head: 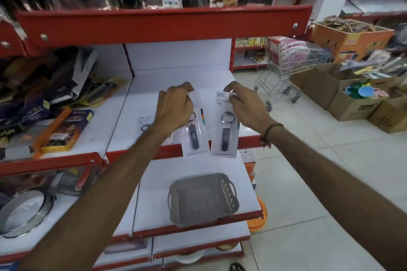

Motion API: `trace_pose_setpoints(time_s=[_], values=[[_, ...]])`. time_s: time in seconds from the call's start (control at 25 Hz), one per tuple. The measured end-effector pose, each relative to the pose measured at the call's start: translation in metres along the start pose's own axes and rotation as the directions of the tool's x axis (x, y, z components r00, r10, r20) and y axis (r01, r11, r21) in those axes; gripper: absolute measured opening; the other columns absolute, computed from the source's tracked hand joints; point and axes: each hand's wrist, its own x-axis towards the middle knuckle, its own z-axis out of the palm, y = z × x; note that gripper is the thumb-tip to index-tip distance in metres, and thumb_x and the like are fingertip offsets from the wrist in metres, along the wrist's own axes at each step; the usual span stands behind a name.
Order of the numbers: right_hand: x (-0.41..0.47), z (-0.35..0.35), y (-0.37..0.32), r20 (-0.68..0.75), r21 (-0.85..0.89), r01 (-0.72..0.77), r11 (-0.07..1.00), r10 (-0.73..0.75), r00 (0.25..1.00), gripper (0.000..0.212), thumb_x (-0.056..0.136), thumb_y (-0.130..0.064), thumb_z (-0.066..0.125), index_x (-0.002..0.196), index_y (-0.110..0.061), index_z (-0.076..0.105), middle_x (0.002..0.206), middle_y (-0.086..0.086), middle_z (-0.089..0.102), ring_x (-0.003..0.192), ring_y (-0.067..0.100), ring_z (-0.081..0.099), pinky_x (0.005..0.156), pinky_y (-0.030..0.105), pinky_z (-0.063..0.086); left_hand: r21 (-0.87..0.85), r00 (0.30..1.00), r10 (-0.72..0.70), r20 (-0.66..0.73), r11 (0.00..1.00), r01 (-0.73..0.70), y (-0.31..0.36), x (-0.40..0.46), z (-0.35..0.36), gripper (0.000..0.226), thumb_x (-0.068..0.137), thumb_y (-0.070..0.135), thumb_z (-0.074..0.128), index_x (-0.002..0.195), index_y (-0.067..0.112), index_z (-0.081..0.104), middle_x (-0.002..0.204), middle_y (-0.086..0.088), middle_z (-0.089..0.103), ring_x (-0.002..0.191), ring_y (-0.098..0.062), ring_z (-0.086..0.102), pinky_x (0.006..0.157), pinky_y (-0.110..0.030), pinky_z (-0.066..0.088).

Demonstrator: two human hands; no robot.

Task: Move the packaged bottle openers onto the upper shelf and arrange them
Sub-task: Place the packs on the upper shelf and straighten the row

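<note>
Pinching one packaged bottle opener each by its top edge, the left hand (174,103) and right hand (244,105) hang both packs (224,125) lengthwise over the upper shelf's (143,94) front edge, side by side.

Each hand pinches a packaged bottle opener above the grey basket (203,198). The left hand (175,105) grips the left pack (195,136). The right hand (246,105) grips the right pack (225,132).

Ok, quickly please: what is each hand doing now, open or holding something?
Left hand: closed on a packaged bottle opener.
Right hand: closed on another packaged opener.
</note>
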Motion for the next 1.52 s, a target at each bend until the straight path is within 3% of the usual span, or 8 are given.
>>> trace_pose_setpoints(time_s=[0.36,0.48,0.64,0.8,0.92,1.04,1.16,1.52], values=[[0.096,0.033,0.037,0.238,-0.188,-0.154,0.970,0.197,0.951,0.035,0.087,-0.012,0.036,0.113,-0.024,0.056,0.104,0.012,0.072,0.083,0.035,0.064,0.060,0.029,0.036,0.035,0.954,-0.197,0.227,0.980,0.194,-0.036,0.071,0.059,0.032,0.077,0.003,0.043,0.097,0.016,0.064,0.105,-0.008,0.073,0.101,-0.033,0.062,0.102,-0.043,0.034],[0.089,0.054,0.055,0.313,-0.284,-0.110,0.953,0.201,0.928,0.035,0.091,-0.014,0.037,0.120,-0.021,0.056,0.114,0.011,0.070,0.085,0.033,0.060,0.069,0.031,0.036,0.031,0.927,-0.189,0.323,0.981,0.189,-0.045,0.067,0.075,0.032,0.080,0.006,0.044,0.101,0.016,0.067,0.109,-0.009,0.073,0.103,-0.033,0.063,0.104,-0.047,0.039],[0.080,0.072,0.072,0.286,-0.474,0.057,0.879,0.092,0.954,0.039,0.095,-0.035,0.042,0.129,-0.026,0.058,0.129,0.002,0.066,0.117,0.028,0.059,0.091,0.042,0.040,0.151,0.910,-0.156,0.385,0.983,0.104,-0.062,0.060,0.073,0.038,0.094,0.023,0.050,0.130,0.021,0.062,0.139,-0.005,0.061,0.128,-0.029,0.054,0.113,-0.047,0.033],[0.079,0.073,0.052,0.385,-0.349,0.103,0.931,0.043,0.922,0.051,0.091,-0.050,0.055,0.138,-0.031,0.052,0.145,-0.006,0.054,0.134,0.020,0.048,0.109,0.044,0.036,0.252,0.822,-0.241,0.517,0.960,0.123,-0.094,0.055,0.016,0.053,0.093,0.034,0.059,0.144,0.026,0.046,0.155,-0.002,0.042,0.140,-0.023,0.043,0.117,-0.043,0.031],[0.077,0.085,0.018,0.566,-0.191,0.134,0.972,-0.003,0.824,0.067,0.083,-0.052,0.068,0.143,-0.033,0.046,0.154,-0.008,0.043,0.141,0.018,0.039,0.118,0.041,0.031,0.430,0.658,-0.354,0.665,0.901,0.051,-0.116,0.049,-0.026,0.074,0.087,0.034,0.069,0.151,0.023,0.033,0.158,-0.003,0.035,0.141,-0.024,0.040,0.116,-0.037,0.035],[0.074,0.107,-0.003,0.700,-0.208,0.164,0.964,0.030,0.713,0.083,0.076,-0.054,0.075,0.148,-0.033,0.038,0.159,-0.008,0.032,0.145,0.020,0.032,0.121,0.041,0.026,0.546,0.535,-0.436,0.724,0.836,-0.059,-0.123,0.032,-0.036,0.092,0.082,0.033,0.076,0.155,0.017,0.023,0.163,-0.004,0.026,0.144,-0.026,0.034,0.117,-0.035,0.033],[0.069,0.125,-0.009,0.750,-0.248,0.187,0.950,0.067,0.658,0.084,0.075,-0.056,0.074,0.148,-0.034,0.038,0.161,-0.005,0.030,0.146,0.023,0.030,0.122,0.041,0.021,0.509,0.561,-0.400,0.725,0.859,-0.046,-0.127,0.017,-0.035,0.090,0.081,0.029,0.078,0.154,0.015,0.027,0.160,-0.005,0.031,0.141,-0.027,0.038,0.113,-0.036,0.035],[0.067,0.132,-0.022,0.733,-0.277,0.200,0.940,0.072,0.676,0.078,0.073,-0.056,0.076,0.143,-0.035,0.047,0.159,-0.006,0.033,0.145,0.023,0.032,0.121,0.040,0.020,0.418,0.597,-0.334,0.730,0.909,-0.002,-0.135,0.007,-0.039,0.085,0.083,0.024,0.076,0.154,0.016,0.030,0.161,-0.004,0.031,0.140,-0.028,0.040,0.114,-0.039,0.037]])
